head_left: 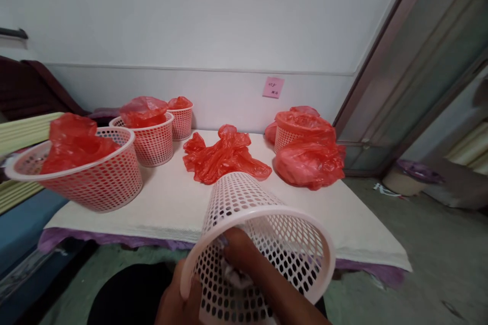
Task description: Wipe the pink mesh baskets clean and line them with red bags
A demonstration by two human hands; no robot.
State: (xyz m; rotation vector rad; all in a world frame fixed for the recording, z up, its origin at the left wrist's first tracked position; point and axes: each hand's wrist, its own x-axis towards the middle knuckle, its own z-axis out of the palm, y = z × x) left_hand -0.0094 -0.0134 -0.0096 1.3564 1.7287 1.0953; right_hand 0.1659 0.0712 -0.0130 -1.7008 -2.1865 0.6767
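Note:
A pale pink perforated plastic basket [263, 209] lies tilted on its side at the table's front, its mouth facing me. My left hand [179, 297] is closed round the left part of its rim. Reaching inside the basket, my right hand [238, 249] is closed on a crumpled whitish cloth [237, 278] against the inner wall. Just behind the basket, a heap of red plastic bags [226, 155] lies on the white-covered table [171, 203].
On the left stand three similar baskets [114, 183] with red bags in them. At the right, another basket [284, 137] is wrapped in red bags [310, 162]. A pink note [273, 87] is on the wall behind. A bin [406, 177] stands on the floor at right.

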